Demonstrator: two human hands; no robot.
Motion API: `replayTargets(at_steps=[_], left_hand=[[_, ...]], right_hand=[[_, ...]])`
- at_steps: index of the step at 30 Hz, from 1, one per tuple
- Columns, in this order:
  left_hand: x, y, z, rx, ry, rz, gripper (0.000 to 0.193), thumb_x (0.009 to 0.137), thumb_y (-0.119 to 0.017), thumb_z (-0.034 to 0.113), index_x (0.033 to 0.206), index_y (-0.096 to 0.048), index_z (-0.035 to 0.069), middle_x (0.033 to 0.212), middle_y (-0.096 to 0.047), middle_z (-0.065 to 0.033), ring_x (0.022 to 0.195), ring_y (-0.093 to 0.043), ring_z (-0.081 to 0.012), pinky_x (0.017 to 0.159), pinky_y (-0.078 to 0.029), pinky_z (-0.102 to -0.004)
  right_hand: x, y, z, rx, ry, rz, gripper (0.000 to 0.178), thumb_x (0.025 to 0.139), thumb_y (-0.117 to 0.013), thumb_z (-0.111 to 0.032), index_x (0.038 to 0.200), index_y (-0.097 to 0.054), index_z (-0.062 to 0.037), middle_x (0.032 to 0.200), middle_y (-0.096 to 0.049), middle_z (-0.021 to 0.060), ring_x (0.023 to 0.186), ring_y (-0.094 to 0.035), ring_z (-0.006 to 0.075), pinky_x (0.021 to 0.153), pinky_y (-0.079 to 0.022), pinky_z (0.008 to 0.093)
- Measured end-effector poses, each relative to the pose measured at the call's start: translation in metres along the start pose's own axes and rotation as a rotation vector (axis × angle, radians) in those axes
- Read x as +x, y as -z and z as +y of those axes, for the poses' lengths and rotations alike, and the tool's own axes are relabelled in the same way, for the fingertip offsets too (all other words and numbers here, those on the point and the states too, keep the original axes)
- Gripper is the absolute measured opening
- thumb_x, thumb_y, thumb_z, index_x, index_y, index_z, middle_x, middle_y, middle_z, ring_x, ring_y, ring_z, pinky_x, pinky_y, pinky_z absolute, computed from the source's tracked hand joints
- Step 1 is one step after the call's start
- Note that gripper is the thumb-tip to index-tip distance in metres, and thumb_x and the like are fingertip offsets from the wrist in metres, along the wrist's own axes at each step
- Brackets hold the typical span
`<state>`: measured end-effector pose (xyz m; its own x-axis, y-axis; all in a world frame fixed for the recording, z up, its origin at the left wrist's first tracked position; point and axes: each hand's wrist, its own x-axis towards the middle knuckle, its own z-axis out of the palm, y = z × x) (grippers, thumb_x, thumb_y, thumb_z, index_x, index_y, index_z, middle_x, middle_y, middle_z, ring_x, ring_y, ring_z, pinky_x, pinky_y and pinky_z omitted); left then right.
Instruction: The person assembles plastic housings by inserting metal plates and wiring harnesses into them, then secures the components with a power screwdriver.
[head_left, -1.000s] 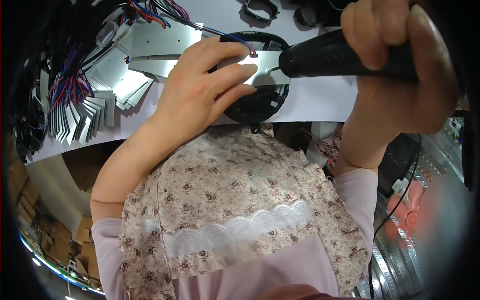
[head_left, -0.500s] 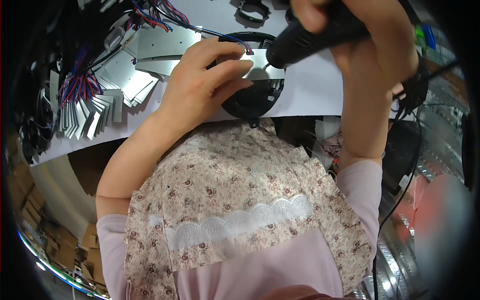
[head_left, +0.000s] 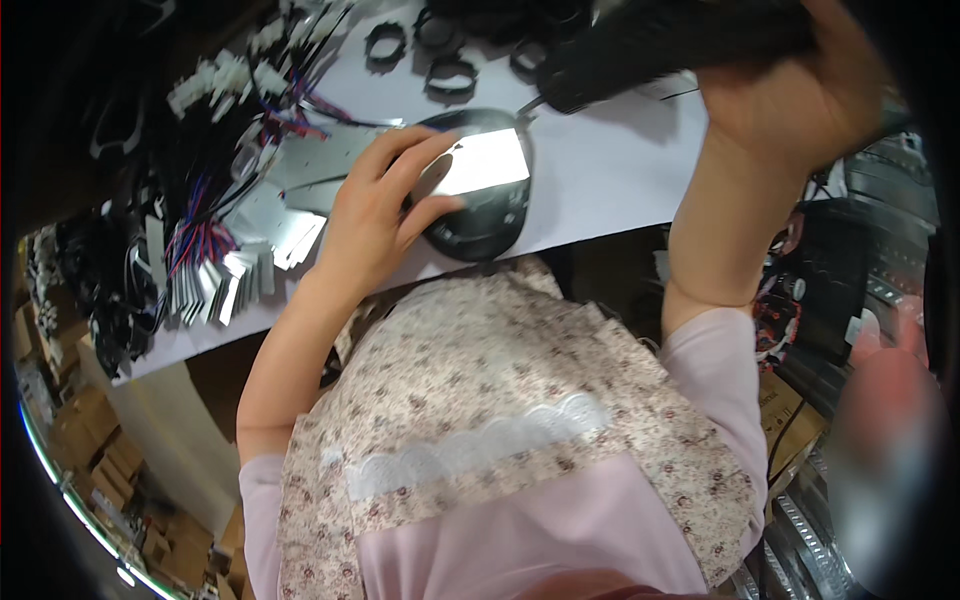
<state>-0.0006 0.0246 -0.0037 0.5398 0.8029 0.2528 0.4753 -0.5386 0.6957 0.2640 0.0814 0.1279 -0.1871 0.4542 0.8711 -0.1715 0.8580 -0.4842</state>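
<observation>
A black rounded plastic housing (head_left: 480,226) lies near the table's front edge, with a shiny metal plate (head_left: 490,163) across it. From the left, my left hand (head_left: 378,208) grips the housing and plate, its fingers over the plate's left end and the thumb below. A black electric screwdriver (head_left: 670,52) is in my right hand (head_left: 790,110), which is wrapped round its rear part. The bit (head_left: 530,106) points left and stands just off the housing's upper right edge, apart from the plate.
Several black plastic rings (head_left: 450,78) lie at the back. On the left sit stacked metal plates (head_left: 215,285) with red and blue wires (head_left: 200,238), and white connectors (head_left: 225,82) beyond them. Cardboard boxes (head_left: 85,430) stand low at the left, metal racking (head_left: 890,260) at the right.
My right hand has lifted the screwdriver from the plate, away and to the right. The view has shifted, and the housing and plate appear turned slightly under my left hand.
</observation>
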Motion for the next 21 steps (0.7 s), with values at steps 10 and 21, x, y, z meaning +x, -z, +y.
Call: replayTargets(at_steps=[10,21], left_hand=[[-0.019,0.004,-0.008,0.037,0.089,0.055,0.074,0.075,-0.089,0.026,0.14,-0.059,0.006,0.144,-0.053,-0.0141,0.133,-0.053,-0.0341,0.109,-0.045,-0.0432],[-0.016,-0.001,-0.009,-0.031,0.174,0.043,0.066,0.077,-0.086,0.024,0.135,-0.061,0.003,0.139,-0.057,-0.0149,0.128,-0.057,-0.0343,0.109,-0.046,-0.0413]], right_hand=[[-0.03,0.113,-0.022,-0.091,-0.178,0.749,0.012,0.085,-0.063,0.001,0.097,-0.063,0.0029,0.089,-0.066,0.0229,0.08,-0.061,0.0302,0.075,-0.051,0.041],[-0.017,0.083,0.016,-0.39,-0.281,0.409,0.021,0.094,-0.065,-0.006,0.111,-0.051,-0.0055,0.078,-0.059,0.0105,0.062,-0.059,0.0181,0.061,-0.052,0.0298]])
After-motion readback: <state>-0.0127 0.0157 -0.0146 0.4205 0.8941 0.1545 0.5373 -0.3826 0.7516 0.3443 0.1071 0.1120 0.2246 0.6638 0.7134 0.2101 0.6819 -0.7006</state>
